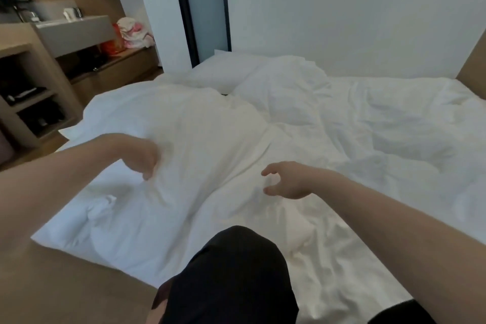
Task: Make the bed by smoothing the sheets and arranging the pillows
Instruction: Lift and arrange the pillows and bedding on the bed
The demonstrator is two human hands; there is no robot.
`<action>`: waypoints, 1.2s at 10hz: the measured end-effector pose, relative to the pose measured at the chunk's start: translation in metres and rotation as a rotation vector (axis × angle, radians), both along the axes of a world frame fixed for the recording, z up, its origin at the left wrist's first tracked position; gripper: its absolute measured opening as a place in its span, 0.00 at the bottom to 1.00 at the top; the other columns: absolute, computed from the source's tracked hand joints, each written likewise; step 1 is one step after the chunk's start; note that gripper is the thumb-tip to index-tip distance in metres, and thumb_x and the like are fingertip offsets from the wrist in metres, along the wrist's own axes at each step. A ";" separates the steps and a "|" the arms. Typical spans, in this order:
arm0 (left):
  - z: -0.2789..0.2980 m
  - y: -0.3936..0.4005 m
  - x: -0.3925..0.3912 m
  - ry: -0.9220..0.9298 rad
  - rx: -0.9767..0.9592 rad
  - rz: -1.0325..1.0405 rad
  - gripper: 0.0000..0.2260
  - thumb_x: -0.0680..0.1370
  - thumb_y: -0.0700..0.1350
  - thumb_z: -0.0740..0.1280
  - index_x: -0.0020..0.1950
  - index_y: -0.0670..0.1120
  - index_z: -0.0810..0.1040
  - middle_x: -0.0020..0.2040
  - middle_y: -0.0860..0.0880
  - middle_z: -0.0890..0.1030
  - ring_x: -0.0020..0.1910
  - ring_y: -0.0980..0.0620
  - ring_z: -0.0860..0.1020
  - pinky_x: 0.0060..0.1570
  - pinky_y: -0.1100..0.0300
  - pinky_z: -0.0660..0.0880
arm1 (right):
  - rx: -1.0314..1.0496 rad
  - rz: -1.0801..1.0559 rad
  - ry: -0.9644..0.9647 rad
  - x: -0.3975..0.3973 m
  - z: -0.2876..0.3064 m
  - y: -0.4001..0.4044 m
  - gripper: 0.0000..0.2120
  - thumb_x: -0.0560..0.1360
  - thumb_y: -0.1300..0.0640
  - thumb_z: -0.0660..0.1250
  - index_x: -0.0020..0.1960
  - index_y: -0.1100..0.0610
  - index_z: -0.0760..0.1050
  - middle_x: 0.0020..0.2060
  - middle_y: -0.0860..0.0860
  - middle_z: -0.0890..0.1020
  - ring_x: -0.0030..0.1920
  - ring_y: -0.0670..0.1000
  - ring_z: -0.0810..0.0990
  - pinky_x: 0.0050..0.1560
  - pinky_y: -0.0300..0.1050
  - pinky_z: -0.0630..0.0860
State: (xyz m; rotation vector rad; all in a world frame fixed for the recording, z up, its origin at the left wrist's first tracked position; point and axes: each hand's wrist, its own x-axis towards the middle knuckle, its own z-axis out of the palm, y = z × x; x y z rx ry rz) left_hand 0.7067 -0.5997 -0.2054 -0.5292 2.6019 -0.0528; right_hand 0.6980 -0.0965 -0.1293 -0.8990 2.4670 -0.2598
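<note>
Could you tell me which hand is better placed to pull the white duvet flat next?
Probably the left hand: its fingers already grip the rumpled white duvet, while the right hand hovers open.

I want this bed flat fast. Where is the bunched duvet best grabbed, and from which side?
Probably along the near left edge of the duvet, where it overhangs the bed side and ends in a knotted corner. The left hand already grips a fold just above it. The right hand hovers open. Coming from the left bed side lets both hands pinch that free hem and shake the bulge flat.
</note>
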 end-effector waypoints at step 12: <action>0.003 0.649 -0.074 0.235 0.680 -0.650 0.51 0.61 0.77 0.67 0.79 0.56 0.59 0.79 0.54 0.57 0.75 0.48 0.67 0.73 0.49 0.66 | -0.643 -2.083 0.129 -0.056 -0.117 0.482 0.54 0.68 0.37 0.76 0.82 0.47 0.46 0.78 0.57 0.59 0.73 0.66 0.66 0.68 0.64 0.71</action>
